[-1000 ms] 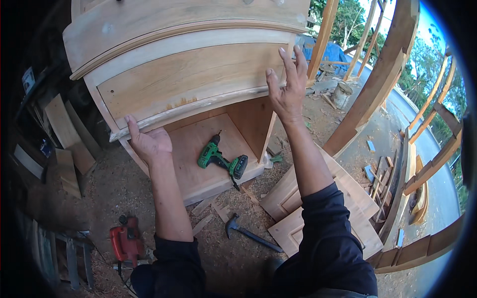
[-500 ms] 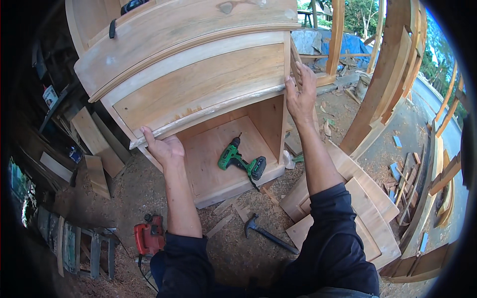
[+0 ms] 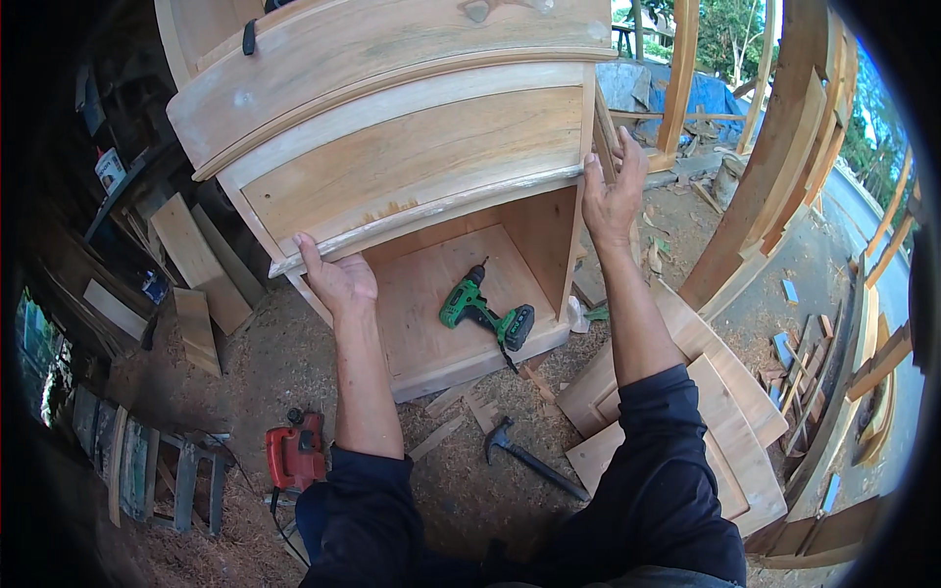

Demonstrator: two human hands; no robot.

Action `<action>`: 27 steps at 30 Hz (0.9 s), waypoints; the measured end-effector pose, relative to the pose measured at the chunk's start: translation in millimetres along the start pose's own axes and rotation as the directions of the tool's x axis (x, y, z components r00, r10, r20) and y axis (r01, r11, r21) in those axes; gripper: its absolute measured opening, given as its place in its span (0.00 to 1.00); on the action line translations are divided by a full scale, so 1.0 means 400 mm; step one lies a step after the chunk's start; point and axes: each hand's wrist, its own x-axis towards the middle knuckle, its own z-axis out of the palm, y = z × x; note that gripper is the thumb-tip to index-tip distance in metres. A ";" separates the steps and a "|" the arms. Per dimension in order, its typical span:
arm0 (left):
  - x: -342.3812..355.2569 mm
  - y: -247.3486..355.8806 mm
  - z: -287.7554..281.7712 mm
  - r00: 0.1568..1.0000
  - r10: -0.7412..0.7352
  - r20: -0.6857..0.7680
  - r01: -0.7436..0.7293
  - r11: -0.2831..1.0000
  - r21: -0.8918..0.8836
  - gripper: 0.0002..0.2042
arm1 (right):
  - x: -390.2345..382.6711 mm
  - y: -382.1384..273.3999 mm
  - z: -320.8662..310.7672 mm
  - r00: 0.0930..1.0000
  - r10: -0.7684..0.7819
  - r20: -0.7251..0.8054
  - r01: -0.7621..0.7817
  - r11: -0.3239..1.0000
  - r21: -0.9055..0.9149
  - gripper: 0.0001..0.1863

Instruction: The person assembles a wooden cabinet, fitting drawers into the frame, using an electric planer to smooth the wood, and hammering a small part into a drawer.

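Note:
A pale wooden cabinet (image 3: 412,147) stands before me, its lower compartment open at the front. Along the bottom of its curved front panel runs a whitish, rough-edged wooden strip (image 3: 441,214). At the strip's left end is my left hand (image 3: 343,284), closed on it with the thumb up in front and the other fingers partly hidden below. My right hand (image 3: 614,196) is at the right end, thumb against the corner, fingers stretched out and apart beside the cabinet's side. A green cordless drill (image 3: 480,306) lies on the compartment floor below, untouched.
On the ground lie a black hammer (image 3: 534,461) and a red corded power tool (image 3: 295,451). Curved wooden panels (image 3: 725,431) are stacked near my right arm. Boards (image 3: 201,260) lean at the left; tall timber posts (image 3: 765,167) rise at the right. Wood scraps litter the ground.
The view has shifted slightly, so the cabinet and drill sit a little farther right in the picture. Both hands keep their places at the strip's ends.

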 end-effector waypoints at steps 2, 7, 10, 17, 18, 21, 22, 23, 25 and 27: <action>-0.004 -0.002 0.002 1.000 -0.001 0.003 0.001 1.000 0.000 0.25 | -0.004 -0.003 0.002 0.991 -0.136 0.022 0.137 0.987 -0.085 0.29; 0.000 0.000 -0.008 1.000 -0.002 0.011 0.002 1.000 0.006 0.26 | -0.026 -0.017 0.034 0.990 -0.113 0.085 0.116 0.993 -0.029 0.29; 0.017 -0.007 -0.037 0.987 -0.048 0.152 0.058 0.997 -0.058 0.32 | -0.019 -0.008 0.031 0.993 -0.098 0.059 0.100 0.995 -0.029 0.29; 0.011 -0.092 -0.073 0.775 -0.312 0.549 0.440 0.890 -0.115 0.49 | 0.013 -0.089 0.015 0.984 -0.155 0.091 0.157 0.987 -0.020 0.27; 0.010 -0.113 -0.071 0.752 -0.330 0.570 0.466 0.878 -0.107 0.49 | 0.019 -0.096 0.015 0.987 -0.137 0.088 0.137 0.991 0.003 0.27; 0.042 -0.142 -0.084 0.706 -0.353 0.613 0.504 0.860 -0.085 0.48 | 0.039 -0.145 -0.006 0.991 -0.078 0.104 0.072 0.996 0.057 0.25; 0.049 -0.143 -0.097 0.682 -0.343 0.646 0.515 0.852 -0.091 0.48 | 0.044 -0.158 -0.022 0.978 -0.134 0.159 0.129 0.991 0.041 0.25; 0.053 -0.155 -0.105 0.681 -0.342 0.647 0.519 0.849 -0.097 0.48 | 0.064 -0.165 -0.039 0.955 -0.209 0.213 0.208 0.978 0.023 0.25; 0.080 -0.155 -0.111 0.633 -0.306 0.711 0.536 0.836 -0.118 0.47 | 0.088 -0.209 -0.054 0.936 -0.284 0.209 0.287 0.958 0.016 0.24; 0.075 -0.149 -0.118 0.637 -0.297 0.712 0.530 0.839 -0.123 0.44 | 0.117 -0.261 -0.069 0.904 -0.372 0.213 0.383 0.924 -0.014 0.24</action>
